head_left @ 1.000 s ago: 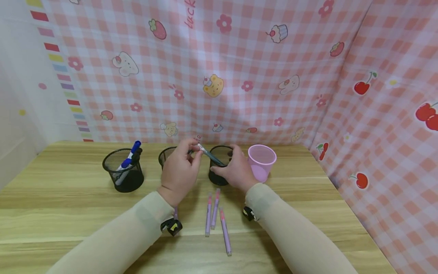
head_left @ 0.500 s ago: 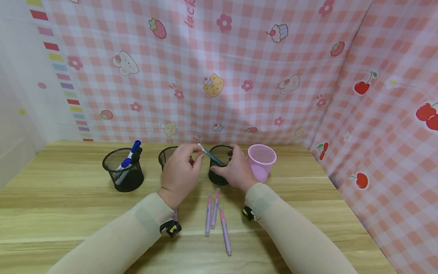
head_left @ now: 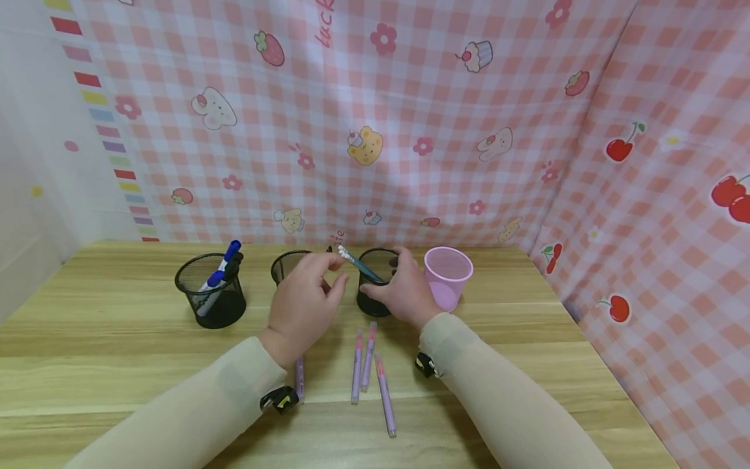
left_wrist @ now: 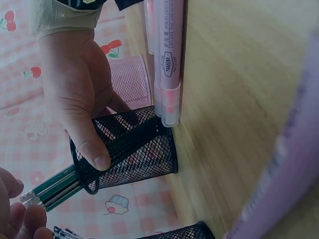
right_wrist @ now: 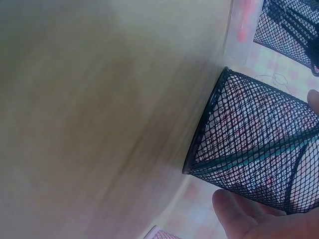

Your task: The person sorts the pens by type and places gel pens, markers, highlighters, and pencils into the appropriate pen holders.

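In the head view my right hand [head_left: 410, 293] grips a black mesh pen holder [head_left: 372, 305], with the thumb over its near rim and the fingers round the far side. Several slim green sticks with pale ends [head_left: 360, 266] lean in it toward the left. My left hand [head_left: 305, 303] hovers just left of their tops, thumb and index finger apart, with nothing between them. In the left wrist view its fingertips [left_wrist: 32, 219] stand close by the sticks' pale ends. The right wrist view shows green through the mesh wall [right_wrist: 249, 134].
Purple highlighters [head_left: 356, 374] lie in front of the holders, one partly under my left wrist. Another black mesh holder [head_left: 281, 266] stands behind my left hand. At the far left a mesh holder [head_left: 222, 312] contains blue and black markers; a pink cup [head_left: 446, 290] is on the right.
My left thumb and finger have parted from the sticks' tops, and the hand has drawn slightly back left. The sticks stay leaning in the holder. My right hand keeps its grip.
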A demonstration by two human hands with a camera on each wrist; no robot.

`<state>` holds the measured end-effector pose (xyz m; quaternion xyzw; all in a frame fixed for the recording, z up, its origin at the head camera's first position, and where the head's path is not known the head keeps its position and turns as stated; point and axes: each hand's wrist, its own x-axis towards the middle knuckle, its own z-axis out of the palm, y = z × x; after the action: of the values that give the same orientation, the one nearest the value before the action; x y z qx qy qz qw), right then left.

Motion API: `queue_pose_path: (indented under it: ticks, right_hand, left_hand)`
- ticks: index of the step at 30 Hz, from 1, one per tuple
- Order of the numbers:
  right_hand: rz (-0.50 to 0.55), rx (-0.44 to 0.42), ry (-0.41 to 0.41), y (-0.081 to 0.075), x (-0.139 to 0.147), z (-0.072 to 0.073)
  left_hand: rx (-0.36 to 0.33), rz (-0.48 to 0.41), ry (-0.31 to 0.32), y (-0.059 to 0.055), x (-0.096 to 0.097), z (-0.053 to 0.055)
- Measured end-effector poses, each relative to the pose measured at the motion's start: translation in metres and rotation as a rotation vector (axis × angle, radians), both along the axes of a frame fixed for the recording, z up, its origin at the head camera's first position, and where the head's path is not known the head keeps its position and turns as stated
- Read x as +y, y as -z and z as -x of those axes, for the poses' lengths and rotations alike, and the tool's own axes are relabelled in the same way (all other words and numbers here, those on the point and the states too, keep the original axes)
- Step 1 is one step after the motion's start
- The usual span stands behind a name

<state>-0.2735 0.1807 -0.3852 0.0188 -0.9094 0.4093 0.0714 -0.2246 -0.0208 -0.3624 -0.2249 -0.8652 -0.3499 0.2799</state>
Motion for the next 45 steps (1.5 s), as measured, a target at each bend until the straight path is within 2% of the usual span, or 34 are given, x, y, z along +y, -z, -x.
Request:
queue_pose_path:
  ticks: [6, 10, 17, 25, 32, 36, 41, 45]
  right_hand:
    - [-0.002, -0.002, -0.001, -0.001, 0.000, 0.000]
    - [-0.009, -0.011, -0.005, 0.000, 0.001, 0.000]
    - [-0.047, -0.011, 0.010, -0.002, 0.001, -0.001]
    - [-0.103, -0.015, 0.029, -0.006, 0.002, -0.002]
    - [-0.143, -0.044, 0.008, -0.012, 0.004, -0.005]
    - [-0.167, -0.054, -0.010, -0.023, 0.005, -0.014]
    - [-0.185, -0.058, -0.040, -0.049, 0.010, -0.029]
    - [-0.201, -0.003, -0.022, -0.068, 0.027, -0.031]
  left_hand:
    - [-0.019, 0.083, 0.007, -0.001, -0.008, -0.006]
    - [-0.064, 0.148, 0.009, -0.002, -0.014, -0.010]
    - [-0.188, 0.284, 0.006, 0.000, -0.026, -0.017]
    - [-0.399, 0.485, -0.020, 0.004, -0.041, -0.019]
    - [-0.475, 0.572, -0.023, 0.008, -0.050, -0.021]
    - [-0.497, 0.600, -0.015, 0.011, -0.054, -0.022]
    - [-0.508, 0.629, -0.019, 0.012, -0.058, -0.022]
    - [-0.525, 0.646, -0.019, 0.012, -0.059, -0.021]
